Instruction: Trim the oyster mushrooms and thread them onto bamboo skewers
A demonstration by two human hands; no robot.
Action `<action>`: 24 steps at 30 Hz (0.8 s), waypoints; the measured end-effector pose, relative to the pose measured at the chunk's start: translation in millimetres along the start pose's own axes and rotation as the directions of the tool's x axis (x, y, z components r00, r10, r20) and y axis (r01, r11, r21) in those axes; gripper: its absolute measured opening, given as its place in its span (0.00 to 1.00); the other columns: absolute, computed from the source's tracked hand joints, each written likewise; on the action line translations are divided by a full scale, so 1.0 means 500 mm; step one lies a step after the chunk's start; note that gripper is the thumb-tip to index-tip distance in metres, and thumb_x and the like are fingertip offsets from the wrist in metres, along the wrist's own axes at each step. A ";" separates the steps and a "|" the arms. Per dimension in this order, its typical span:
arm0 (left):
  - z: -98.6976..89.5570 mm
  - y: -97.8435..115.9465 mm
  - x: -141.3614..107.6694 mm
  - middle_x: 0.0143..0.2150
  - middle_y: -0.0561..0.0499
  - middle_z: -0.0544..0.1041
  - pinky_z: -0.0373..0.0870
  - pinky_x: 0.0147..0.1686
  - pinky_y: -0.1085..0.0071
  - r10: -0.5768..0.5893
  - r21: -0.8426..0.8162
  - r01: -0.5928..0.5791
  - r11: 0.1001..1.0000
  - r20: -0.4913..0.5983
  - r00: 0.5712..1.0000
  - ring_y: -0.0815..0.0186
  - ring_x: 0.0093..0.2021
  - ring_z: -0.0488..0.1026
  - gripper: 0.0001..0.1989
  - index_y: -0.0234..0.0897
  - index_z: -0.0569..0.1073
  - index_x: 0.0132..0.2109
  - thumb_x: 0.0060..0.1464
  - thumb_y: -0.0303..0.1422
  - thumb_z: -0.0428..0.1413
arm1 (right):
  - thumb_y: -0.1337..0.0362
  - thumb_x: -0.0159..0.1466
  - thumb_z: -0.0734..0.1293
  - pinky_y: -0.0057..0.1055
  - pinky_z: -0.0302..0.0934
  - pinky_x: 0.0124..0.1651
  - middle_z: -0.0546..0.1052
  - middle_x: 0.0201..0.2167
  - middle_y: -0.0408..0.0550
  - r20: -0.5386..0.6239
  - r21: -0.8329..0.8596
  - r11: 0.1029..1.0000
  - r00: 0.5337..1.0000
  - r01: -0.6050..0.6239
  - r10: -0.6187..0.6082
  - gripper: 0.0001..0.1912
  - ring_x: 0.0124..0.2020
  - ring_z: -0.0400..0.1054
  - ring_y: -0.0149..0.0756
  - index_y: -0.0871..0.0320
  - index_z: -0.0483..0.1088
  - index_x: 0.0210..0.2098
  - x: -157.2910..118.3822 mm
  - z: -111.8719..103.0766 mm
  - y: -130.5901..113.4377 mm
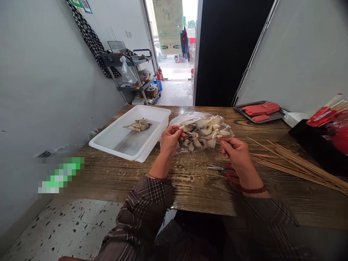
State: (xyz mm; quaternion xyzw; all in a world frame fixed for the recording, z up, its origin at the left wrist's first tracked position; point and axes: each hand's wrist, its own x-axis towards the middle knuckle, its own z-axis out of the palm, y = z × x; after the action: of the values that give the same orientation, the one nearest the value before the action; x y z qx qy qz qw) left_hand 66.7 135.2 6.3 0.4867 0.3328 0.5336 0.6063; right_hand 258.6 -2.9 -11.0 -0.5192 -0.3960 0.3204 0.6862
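"Beyond the counter, an open doorway lets in daylight, with a shelf cart to its left. How far along are things?"

"Partly, I'd judge. One small mushroom bunch lies in the white tub, at left, with what looks like a thin stick beneath it. Many more oyster mushrooms are outside it, above clear plastic at mid-counter."

"And each grip?"

"The left hand pinches a pale piece at their left edge; the right hand has thumb and fingers closed on their right edge. Whether a stick runs through, I cannot tell."

"What else is around?"

"Scissors near the right wrist, loose skewers at right, and a dark tray of red pieces far right."
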 end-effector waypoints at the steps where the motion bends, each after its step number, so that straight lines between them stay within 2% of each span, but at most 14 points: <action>1: 0.000 -0.001 0.000 0.26 0.55 0.75 0.66 0.24 0.77 0.015 0.022 -0.015 1.000 -0.008 1.000 0.72 0.25 0.73 0.14 0.34 0.72 0.36 0.42 0.33 0.65 | 0.53 0.55 0.75 0.22 0.50 0.14 0.69 0.15 0.38 0.012 -0.012 1.000 1.000 -0.005 0.005 0.14 0.14 0.56 0.24 0.58 0.79 0.32 -0.002 0.001 -0.001; 5: -0.003 -0.007 0.001 0.26 0.54 0.75 0.67 0.25 0.75 0.059 0.090 -0.054 0.994 -0.056 0.997 0.71 0.25 0.73 0.11 0.34 0.71 0.35 0.44 0.32 0.63 | 0.54 0.55 0.75 0.22 0.50 0.15 0.68 0.14 0.38 0.051 -0.051 0.998 0.998 -0.021 0.024 0.14 0.14 0.56 0.23 0.59 0.79 0.31 -0.008 0.006 -0.003; 8: -0.007 -0.010 0.003 0.26 0.55 0.74 0.68 0.26 0.74 0.095 0.161 -0.082 0.984 -0.072 0.993 0.70 0.25 0.73 0.09 0.34 0.72 0.35 0.46 0.32 0.61 | 0.55 0.55 0.75 0.22 0.50 0.15 0.68 0.14 0.38 0.038 -0.050 0.999 0.999 -0.017 0.019 0.13 0.14 0.56 0.23 0.58 0.79 0.31 -0.008 0.006 0.000; 11: -0.012 -0.012 0.005 0.27 0.55 0.73 0.68 0.26 0.73 0.123 0.231 -0.103 0.968 -0.075 0.990 0.70 0.25 0.73 0.07 0.36 0.71 0.35 0.49 0.32 0.59 | 0.57 0.54 0.75 0.22 0.49 0.15 0.70 0.16 0.39 -0.019 -0.019 1.000 1.000 0.002 -0.002 0.11 0.15 0.57 0.24 0.58 0.79 0.31 -0.002 -0.005 0.001; 13: -0.013 -0.015 0.005 0.26 0.56 0.72 0.66 0.27 0.73 0.141 0.327 -0.121 0.937 -0.039 0.989 0.70 0.25 0.71 0.05 0.36 0.71 0.35 0.51 0.33 0.57 | 0.58 0.54 0.75 0.21 0.48 0.15 0.73 0.19 0.41 -0.100 0.022 0.999 0.994 0.034 -0.032 0.10 0.16 0.58 0.24 0.58 0.79 0.31 0.004 -0.017 -0.002; 15: -0.011 -0.019 0.004 0.25 0.55 0.72 0.65 0.28 0.72 0.144 0.496 -0.155 0.854 0.060 0.988 0.69 0.25 0.70 0.04 0.37 0.71 0.33 0.53 0.33 0.56 | 0.59 0.53 0.75 0.21 0.48 0.15 0.75 0.23 0.44 -0.189 0.064 0.994 0.979 0.085 -0.072 0.09 0.18 0.59 0.24 0.58 0.78 0.31 0.010 -0.030 -0.008; 18: -0.002 -0.029 -0.001 0.26 0.53 0.73 0.65 0.33 0.71 0.115 0.735 -0.281 0.617 0.269 0.956 0.67 0.29 0.69 0.03 0.37 0.73 0.31 0.52 0.29 0.56 | 0.60 0.52 0.75 0.20 0.47 0.16 0.76 0.25 0.43 -0.258 0.105 0.986 0.961 0.127 -0.096 0.08 0.19 0.59 0.23 0.57 0.77 0.29 0.016 -0.039 -0.018; 20: 0.005 -0.037 -0.005 0.29 0.51 0.75 0.65 0.36 0.70 0.091 0.805 -0.363 0.469 0.364 0.927 0.66 0.32 0.69 0.04 0.36 0.75 0.32 0.52 0.26 0.56 | 0.61 0.51 0.75 0.20 0.47 0.16 0.76 0.26 0.44 -0.266 0.119 0.987 0.961 0.111 -0.076 0.08 0.19 0.59 0.22 0.57 0.77 0.29 0.017 -0.035 -0.023; 22: 0.009 -0.044 -0.008 0.33 0.49 0.75 0.66 0.39 0.69 0.061 0.843 -0.386 0.376 0.393 0.918 0.64 0.34 0.70 0.06 0.36 0.78 0.35 0.53 0.26 0.55 | 0.60 0.49 0.75 0.20 0.47 0.15 0.78 0.28 0.45 -0.262 0.117 0.989 0.964 0.088 -0.055 0.09 0.18 0.59 0.22 0.57 0.77 0.29 0.016 -0.026 -0.026; 24: 0.013 -0.049 -0.012 0.36 0.48 0.76 0.66 0.40 0.68 0.036 0.870 -0.364 0.333 0.375 0.927 0.64 0.35 0.71 0.09 0.36 0.79 0.40 0.55 0.28 0.54 | 0.59 0.48 0.75 0.21 0.47 0.15 0.79 0.29 0.46 -0.247 0.109 0.991 0.968 0.075 -0.046 0.10 0.18 0.59 0.23 0.57 0.76 0.28 0.015 -0.018 -0.027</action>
State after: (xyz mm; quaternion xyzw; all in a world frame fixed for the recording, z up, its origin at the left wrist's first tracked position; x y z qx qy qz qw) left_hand 79.3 129.1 -15.5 0.8521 0.4193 0.2455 0.1946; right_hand 270.4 -3.9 2.4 -0.5010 -0.3047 0.2560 0.7685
